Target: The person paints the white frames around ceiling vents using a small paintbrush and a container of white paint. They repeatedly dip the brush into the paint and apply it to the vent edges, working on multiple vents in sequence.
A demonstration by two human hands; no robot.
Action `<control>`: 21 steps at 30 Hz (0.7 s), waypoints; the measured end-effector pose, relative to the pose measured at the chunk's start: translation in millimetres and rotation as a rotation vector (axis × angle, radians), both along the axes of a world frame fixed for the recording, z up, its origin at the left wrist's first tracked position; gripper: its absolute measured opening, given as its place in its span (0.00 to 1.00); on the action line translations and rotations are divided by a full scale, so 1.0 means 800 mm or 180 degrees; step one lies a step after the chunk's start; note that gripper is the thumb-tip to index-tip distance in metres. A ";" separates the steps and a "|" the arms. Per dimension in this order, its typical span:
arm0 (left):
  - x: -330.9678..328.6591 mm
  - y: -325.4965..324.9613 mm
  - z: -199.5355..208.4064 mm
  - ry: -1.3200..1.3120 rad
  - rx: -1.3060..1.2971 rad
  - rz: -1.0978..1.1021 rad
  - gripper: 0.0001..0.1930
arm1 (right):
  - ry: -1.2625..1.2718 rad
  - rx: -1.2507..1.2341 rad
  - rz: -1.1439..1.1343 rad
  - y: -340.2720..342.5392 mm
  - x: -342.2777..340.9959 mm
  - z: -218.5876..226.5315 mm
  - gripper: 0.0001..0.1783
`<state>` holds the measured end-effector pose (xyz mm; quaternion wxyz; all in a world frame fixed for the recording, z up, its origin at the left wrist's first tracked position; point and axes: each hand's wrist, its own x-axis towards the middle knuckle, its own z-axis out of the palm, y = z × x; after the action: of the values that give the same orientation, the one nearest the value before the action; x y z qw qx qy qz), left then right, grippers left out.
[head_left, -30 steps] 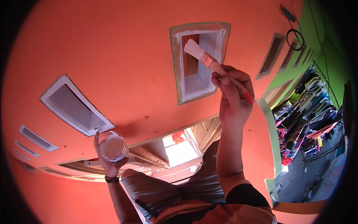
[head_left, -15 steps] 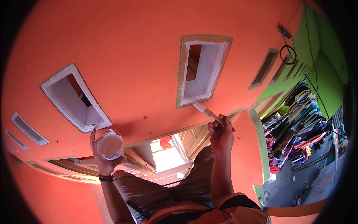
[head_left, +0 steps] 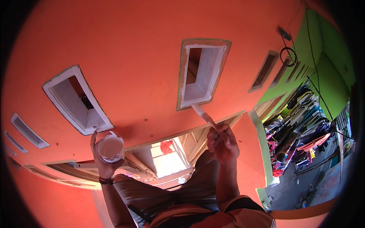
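My left hand (head_left: 103, 161) is wrapped round a tub of white paint (head_left: 111, 148), held up close to the orange wall with its open mouth showing. In my right hand (head_left: 223, 143) is a paintbrush (head_left: 205, 116), gripped by its handle. Its whitened bristles point up and to the left, at the lower edge of the right vent opening (head_left: 203, 72). That opening has a frame part white and part bare at the outer border. The left vent opening (head_left: 78, 99), above the tub, has a white frame with a dark hole at its middle.
Smaller vent openings (head_left: 264, 71) continue along the wall on both sides. A coiled black cable (head_left: 288, 57) hangs at the upper right. Many clothes (head_left: 304, 117) hang at the far right. Below the wall is a door or window frame (head_left: 182, 148) with bright light behind it.
The brush has tilted steeper, and my right hand has turned and shifted slightly left and down. The view has moved a little. My left hand still holds the tub in about the same place.
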<state>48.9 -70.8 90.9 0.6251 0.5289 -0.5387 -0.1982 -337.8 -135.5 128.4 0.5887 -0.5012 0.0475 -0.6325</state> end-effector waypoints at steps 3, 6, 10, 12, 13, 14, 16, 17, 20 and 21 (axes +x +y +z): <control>0.005 0.000 -0.003 -0.0147 -0.0014 0.0005 0.59 | 0.0127 -0.0284 0.0199 0.004 0.006 0.010 0.20; 0.004 0.000 -0.004 -0.0150 -0.0041 -0.0011 0.61 | 0.0286 -0.0228 0.0138 0.002 0.006 0.006 0.17; 0.001 0.000 -0.004 0.0036 -0.0001 -0.0085 0.63 | 0.0921 0.0478 -0.0788 0.003 0.021 0.001 0.13; -0.001 0.001 0.000 0.0014 0.0021 -0.0078 0.63 | 0.0647 0.0251 -0.0869 -0.015 0.035 -0.013 0.16; -0.001 0.001 0.001 0.0002 0.0036 -0.0074 0.64 | 0.0626 0.0173 -0.0911 -0.025 0.040 -0.015 0.17; 0.000 0.001 0.000 -0.0008 0.0008 -0.0058 0.62 | 0.0605 0.0095 -0.0952 -0.036 0.047 -0.012 0.18; 0.003 0.000 -0.005 -0.0020 -0.0014 -0.0044 0.59 | 0.0534 0.0126 -0.1036 -0.053 0.065 0.008 0.17; 0.003 -0.001 -0.008 -0.0080 0.0009 -0.0022 0.56 | 0.0471 0.0127 -0.1081 -0.063 0.074 0.017 0.18; 0.006 -0.002 -0.007 -0.0237 0.0068 0.0089 0.48 | 0.0261 0.0130 -0.1142 -0.092 0.095 0.035 0.18; 0.001 -0.001 -0.002 -0.0242 0.0080 0.0116 0.45 | 0.0202 0.0122 -0.1166 -0.100 0.099 0.041 0.18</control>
<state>49.8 -71.6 89.5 0.6010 0.5536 -0.5498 -0.1733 -258.7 -215.5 160.9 0.4713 -0.4925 0.1686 -0.7120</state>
